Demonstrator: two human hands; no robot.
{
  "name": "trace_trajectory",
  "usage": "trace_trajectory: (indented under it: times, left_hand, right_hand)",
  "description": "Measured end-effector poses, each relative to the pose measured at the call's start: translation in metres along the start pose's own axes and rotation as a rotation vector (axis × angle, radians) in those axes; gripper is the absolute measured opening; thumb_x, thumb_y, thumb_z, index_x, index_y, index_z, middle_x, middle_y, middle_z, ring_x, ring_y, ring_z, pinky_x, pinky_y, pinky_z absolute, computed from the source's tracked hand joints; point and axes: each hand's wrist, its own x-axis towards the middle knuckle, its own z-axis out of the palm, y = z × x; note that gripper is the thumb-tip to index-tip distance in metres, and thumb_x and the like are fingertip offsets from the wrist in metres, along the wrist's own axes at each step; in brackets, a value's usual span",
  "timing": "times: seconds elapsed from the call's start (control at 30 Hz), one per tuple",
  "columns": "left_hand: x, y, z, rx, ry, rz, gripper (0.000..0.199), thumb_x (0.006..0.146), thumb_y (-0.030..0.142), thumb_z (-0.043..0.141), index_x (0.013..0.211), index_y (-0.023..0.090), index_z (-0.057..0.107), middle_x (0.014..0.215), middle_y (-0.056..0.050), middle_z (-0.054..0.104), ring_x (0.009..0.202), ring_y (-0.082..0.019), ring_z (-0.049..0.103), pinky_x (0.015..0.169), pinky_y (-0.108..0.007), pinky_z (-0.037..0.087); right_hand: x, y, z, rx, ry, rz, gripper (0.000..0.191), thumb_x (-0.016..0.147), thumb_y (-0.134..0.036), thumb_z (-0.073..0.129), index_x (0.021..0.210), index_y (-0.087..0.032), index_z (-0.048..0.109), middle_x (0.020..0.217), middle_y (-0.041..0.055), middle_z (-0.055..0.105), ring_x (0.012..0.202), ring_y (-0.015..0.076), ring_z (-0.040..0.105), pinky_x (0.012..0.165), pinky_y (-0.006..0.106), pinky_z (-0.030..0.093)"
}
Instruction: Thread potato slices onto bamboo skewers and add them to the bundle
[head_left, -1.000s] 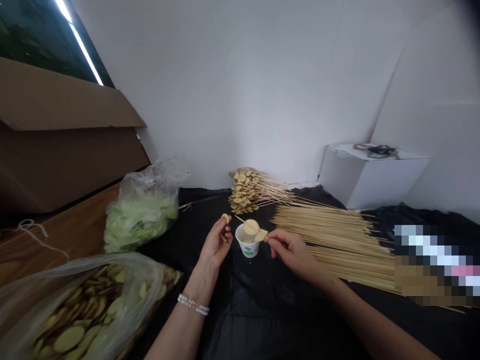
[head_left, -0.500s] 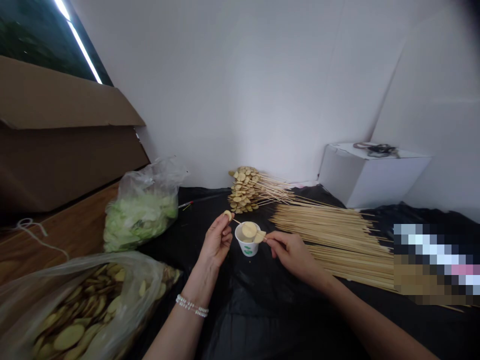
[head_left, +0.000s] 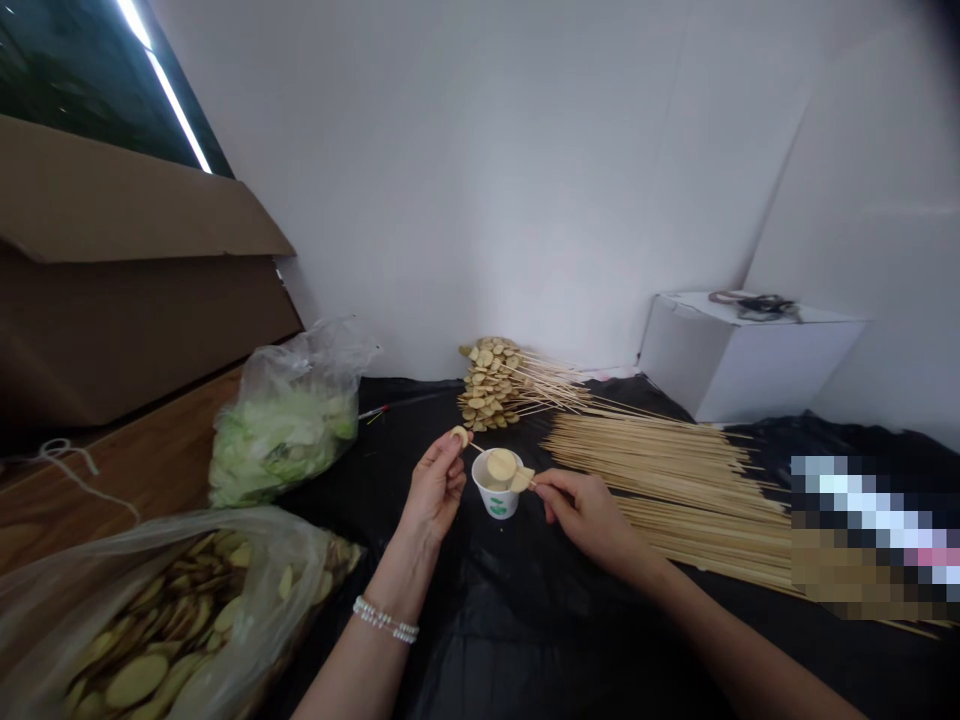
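My left hand [head_left: 435, 485] pinches a small potato slice [head_left: 460, 436] at the tip of a thin wooden skewer. Across the skewer's length, a round potato slice [head_left: 502, 464] and another slice [head_left: 523, 480] sit threaded above a white paper cup [head_left: 496, 502] with a green print. My right hand [head_left: 581, 508] is closed around the skewer's other end, right of the cup. Behind the cup lies a pile of skewered potato slices [head_left: 491, 385], their sticks pointing right.
Bare bamboo skewers [head_left: 652, 450] lie in bundles at the right. An open plastic bag of potato slices [head_left: 180, 610] stands front left, with a bag of cut green leaves [head_left: 289, 430] behind it. A cardboard box [head_left: 135, 320] and a white box [head_left: 750, 360] flank the black sheet [head_left: 480, 640].
The view has shifted slightly. Both hands keep their hold on the skewer over the cup, and the slices stay in nearly the same places.
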Motion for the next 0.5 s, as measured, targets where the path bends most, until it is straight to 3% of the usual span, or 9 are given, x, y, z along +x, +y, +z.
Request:
trace_trajectory:
  times: [0.5]
  left_hand:
    - [0.0011,-0.0008,-0.0011,0.032,0.025,0.016,0.027,0.058,0.017,0.081,0.082,0.012,0.069,0.088,-0.007,0.07,0.041,0.004,0.033,0.033,-0.007,0.023]
  right_hand:
    - [-0.0005,0.0011,0.0017,-0.03,-0.014,-0.008,0.023,0.089,-0.024,0.045,0.078,-0.019,0.065,0.057,-0.0025,0.058,0.055,0.0118,0.053,0.056,0.021,0.036]
